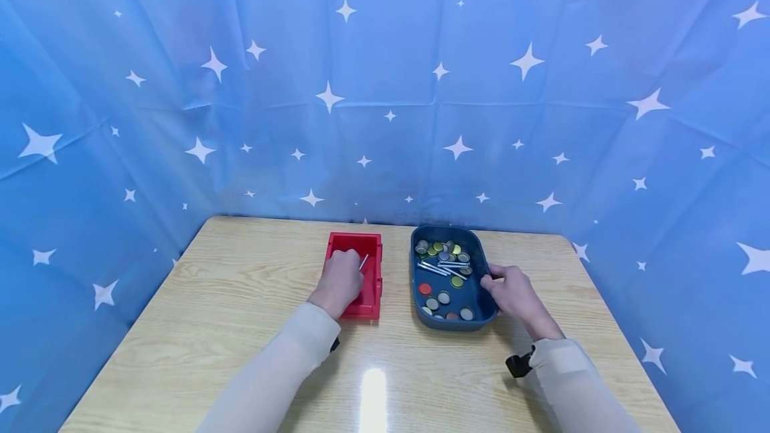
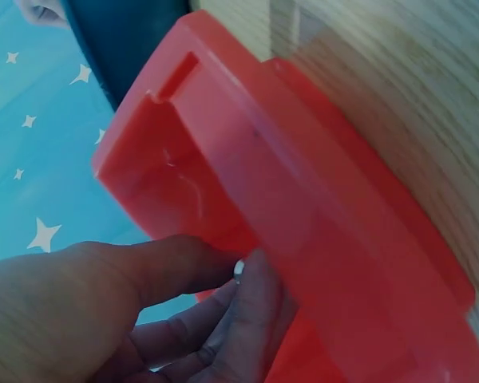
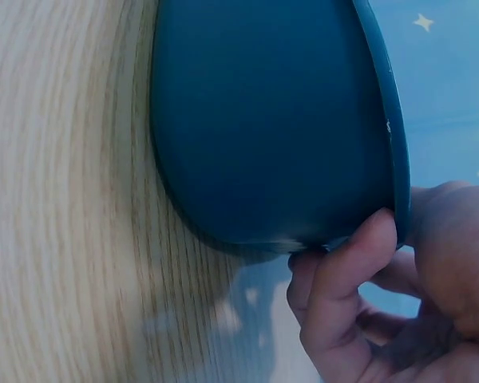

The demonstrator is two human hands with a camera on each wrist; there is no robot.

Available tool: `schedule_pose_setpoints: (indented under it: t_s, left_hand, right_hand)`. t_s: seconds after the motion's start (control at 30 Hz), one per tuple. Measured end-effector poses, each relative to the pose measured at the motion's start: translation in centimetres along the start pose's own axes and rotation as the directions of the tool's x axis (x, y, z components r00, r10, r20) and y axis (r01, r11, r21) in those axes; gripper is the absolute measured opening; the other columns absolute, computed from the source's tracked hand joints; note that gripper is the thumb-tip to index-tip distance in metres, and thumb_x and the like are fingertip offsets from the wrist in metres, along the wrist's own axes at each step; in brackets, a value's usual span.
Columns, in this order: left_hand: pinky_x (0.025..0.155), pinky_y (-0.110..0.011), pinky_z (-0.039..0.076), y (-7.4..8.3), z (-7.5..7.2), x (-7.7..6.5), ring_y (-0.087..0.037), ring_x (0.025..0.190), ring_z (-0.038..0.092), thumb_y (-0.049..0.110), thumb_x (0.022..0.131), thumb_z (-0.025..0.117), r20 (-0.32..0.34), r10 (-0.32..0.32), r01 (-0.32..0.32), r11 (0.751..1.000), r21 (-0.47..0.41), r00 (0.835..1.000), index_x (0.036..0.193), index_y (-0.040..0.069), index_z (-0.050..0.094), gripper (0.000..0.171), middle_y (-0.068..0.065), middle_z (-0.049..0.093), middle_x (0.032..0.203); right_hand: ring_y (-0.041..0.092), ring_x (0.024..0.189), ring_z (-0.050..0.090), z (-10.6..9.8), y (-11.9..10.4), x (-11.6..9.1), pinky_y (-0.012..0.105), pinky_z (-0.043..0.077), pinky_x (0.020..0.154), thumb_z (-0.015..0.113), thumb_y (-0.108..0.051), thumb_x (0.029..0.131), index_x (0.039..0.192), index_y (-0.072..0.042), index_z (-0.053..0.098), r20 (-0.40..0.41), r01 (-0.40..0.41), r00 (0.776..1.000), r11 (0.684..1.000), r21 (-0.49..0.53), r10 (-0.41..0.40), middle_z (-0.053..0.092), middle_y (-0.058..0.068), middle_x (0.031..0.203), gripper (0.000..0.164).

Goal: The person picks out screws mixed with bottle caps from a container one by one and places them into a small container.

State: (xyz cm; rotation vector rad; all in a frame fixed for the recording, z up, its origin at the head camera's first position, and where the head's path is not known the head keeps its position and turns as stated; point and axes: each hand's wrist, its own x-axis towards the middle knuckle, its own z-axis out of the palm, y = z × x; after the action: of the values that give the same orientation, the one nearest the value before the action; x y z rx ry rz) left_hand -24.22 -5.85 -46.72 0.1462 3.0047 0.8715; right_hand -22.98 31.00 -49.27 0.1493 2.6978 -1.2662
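My left hand (image 1: 340,279) is inside the red plastic box (image 1: 374,313), pinching a thin silver rod (image 1: 363,262) between thumb and fingers. Only the rod's small pale end (image 2: 239,270) shows in the left wrist view. On the right stands a dark blue tray (image 1: 455,326) with rounded corners. Several silver rods (image 1: 434,268) lie across its middle, among round coin-like discs (image 1: 444,297) in silver, yellow and orange. My right hand (image 1: 515,291) grips the tray's right rim, the thumb on top and fingers curled against the outer wall (image 3: 279,159).
Both containers rest on a light wooden table (image 1: 228,293), side by side with a small gap between them. Behind the table hangs a blue curtain (image 1: 385,125) with white stars. Black wrist straps (image 1: 519,365) show at the cuffs.
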Motion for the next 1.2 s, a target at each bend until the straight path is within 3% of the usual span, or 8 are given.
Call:
schedule_pose_setpoints:
  t_s: [0.23, 0.4, 0.6, 0.77, 0.93, 1.07, 1.2]
  left_hand:
    - [0.081, -0.045, 0.075, 0.0, 0.9, 0.4, -0.023, 0.073, 0.079, 0.002, 0.1, 0.088, 0.023, -0.032, 0.032, 0.999, 0.005, 0.999, 0.117, -0.003, 0.077, 0.021, -0.013, 0.075, 0.083]
    - [0.084, -0.047, 0.075, 0.1, 1.1, 0.7, -0.025, 0.077, 0.08, 0.003, 0.099, 0.09, 0.031, -0.04, 0.04, 0.999, 0.009, 0.999, 0.115, -0.002, 0.077, 0.021, -0.013, 0.077, 0.087]
    - [0.082, -0.046, 0.075, 0.1, 1.3, 1.1, -0.026, 0.075, 0.08, 0.004, 0.1, 0.089, 0.025, -0.038, 0.037, 0.999, 0.029, 0.999, 0.109, -0.001, 0.075, 0.017, -0.014, 0.076, 0.085]
    - [0.082, -0.046, 0.075, 0.1, 1.3, 1.2, -0.025, 0.074, 0.079, 0.007, 0.105, 0.084, 0.029, -0.05, 0.049, 0.998, 0.029, 0.998, 0.109, -0.001, 0.076, 0.012, -0.014, 0.075, 0.084]
    - [0.085, -0.048, 0.075, 0.2, 1.0, 1.1, -0.026, 0.076, 0.081, 0.006, 0.102, 0.087, 0.03, -0.07, 0.069, 0.997, 0.043, 0.997, 0.113, -0.002, 0.077, 0.016, -0.014, 0.076, 0.084]
    - [0.086, -0.051, 0.075, 0.4, 0.7, 1.1, -0.029, 0.081, 0.084, 0.006, 0.099, 0.091, 0.0, -0.056, 0.056, 0.997, 0.061, 0.998, 0.121, -0.003, 0.078, 0.027, -0.016, 0.08, 0.09]
    - [0.084, -0.049, 0.075, 0.9, 0.2, 1.0, -0.031, 0.081, 0.084, 0.004, 0.099, 0.089, -0.059, -0.004, 0.009, 0.997, 0.072, 0.998, 0.117, -0.004, 0.079, 0.022, -0.018, 0.082, 0.092]
  right_hand:
    - [0.019, 0.065, 0.066, -0.1, 0.1, 0.1, 0.036, 0.063, 0.062, 0.054, -0.022, 0.121, 0.173, 0.004, 0.048, 0.003, 0.009, 1.0, 1.0, -0.005, -0.009, 0.077, 0.019, 0.105, 0.058]
    - [0.02, 0.07, 0.07, -0.1, 0.0, 0.0, 0.036, 0.063, 0.063, 0.054, -0.022, 0.121, 0.173, 0.003, 0.049, 0.0, 0.007, 1.0, 1.0, -0.007, -0.007, 0.078, 0.023, 0.12, 0.058]
    - [0.019, 0.067, 0.067, 0.0, -0.1, 0.0, 0.035, 0.061, 0.062, 0.054, -0.023, 0.121, 0.173, 0.003, 0.048, 0.003, -0.006, 1.0, 1.0, -0.008, 0.006, 0.077, 0.021, 0.112, 0.059]
    - [0.019, 0.067, 0.067, 0.1, 0.0, 0.0, 0.034, 0.06, 0.061, 0.054, -0.023, 0.121, 0.173, 0.003, 0.049, -0.004, 0.004, 1.0, 1.0, -0.011, -0.004, 0.075, 0.023, 0.121, 0.058]
    - [0.019, 0.067, 0.066, 0.1, 0.0, -0.1, 0.034, 0.06, 0.061, 0.054, -0.023, 0.121, 0.173, 0.002, 0.049, -0.005, 0.003, 1.0, 1.0, -0.006, -0.003, 0.073, 0.022, 0.125, 0.058]
    - [0.019, 0.068, 0.069, 0.1, 0.1, 0.0, 0.034, 0.062, 0.061, 0.054, -0.023, 0.12, 0.173, 0.002, 0.049, -0.009, 0.001, 1.0, 1.0, -0.004, -0.002, 0.073, 0.024, 0.128, 0.058]
    - [0.019, 0.069, 0.071, 0.2, 0.2, 0.0, 0.034, 0.061, 0.061, 0.055, -0.022, 0.12, 0.173, 0.003, 0.05, -0.008, 0.005, 1.0, 1.0, 0.0, -0.005, 0.073, 0.024, 0.129, 0.058]
